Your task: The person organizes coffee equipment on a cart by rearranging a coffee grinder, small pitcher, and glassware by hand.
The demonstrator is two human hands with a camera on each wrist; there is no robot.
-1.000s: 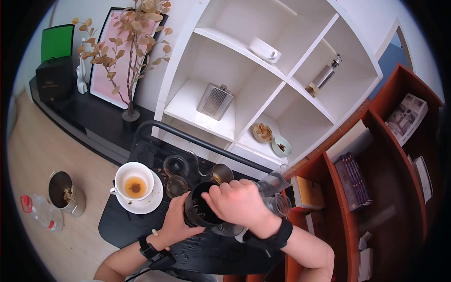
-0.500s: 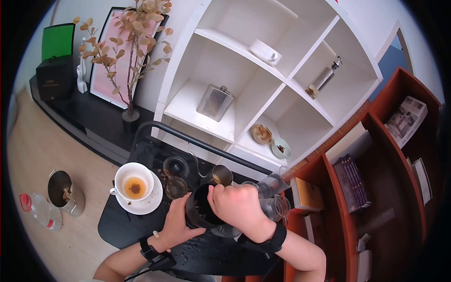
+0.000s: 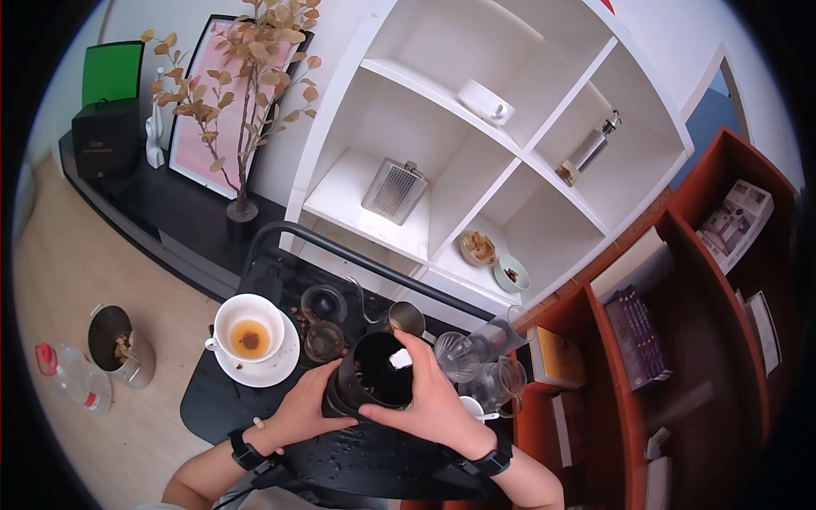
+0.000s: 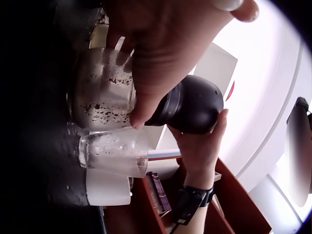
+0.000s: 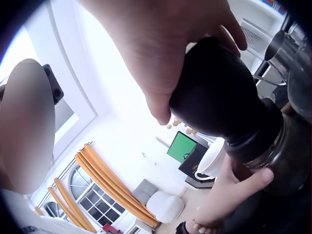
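Both hands hold the black, round-topped grinder with a clear glass base (image 3: 374,382): the left hand (image 3: 299,414) curls round its lower body, the right hand (image 3: 432,406) wraps the black upper part. It looks like grinding or twisting the top; the next move likely calls for a steady left hold against the right hand's turn.

Both forearms reach forward and meet at the black grinder (image 3: 376,380), each wrist wearing a dark band. The left hand (image 3: 304,410) wraps its fingers round the grinder's lower body from the left, thumb pressed on its side. The right hand (image 3: 427,401) cups the grinder's upper part from the right, fingers curled over its rim.
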